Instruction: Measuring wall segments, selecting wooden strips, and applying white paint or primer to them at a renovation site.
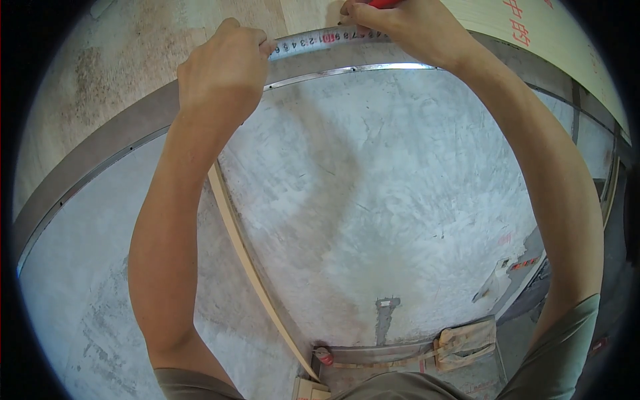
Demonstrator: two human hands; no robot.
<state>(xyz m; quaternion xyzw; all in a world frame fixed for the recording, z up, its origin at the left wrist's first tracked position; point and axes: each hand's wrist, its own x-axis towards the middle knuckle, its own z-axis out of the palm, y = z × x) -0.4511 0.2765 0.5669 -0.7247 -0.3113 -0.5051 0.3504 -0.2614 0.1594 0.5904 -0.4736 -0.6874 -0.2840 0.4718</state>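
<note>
Head view: the tape measure (310, 43) runs between the hands, left fingers (251, 37) curled tight on one end, right fingers (365, 16) pinching what looks like a red pen (385, 3). Measuring-and-marking step, I'd guess; next mark wants steady tape. Pen's top's cropped, left fingertips hidden; pale board (120, 87) beyond them runs out of frame.

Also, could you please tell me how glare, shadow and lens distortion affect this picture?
All in the head view: glare whitens the thin shiny metal strip; a soft dark band, likely shadow, crosses the mottled grey-white surface; fisheye curves the broad grey-brown edging and blackens the corners; markings on the white measuring tape are mostly legible.
</note>
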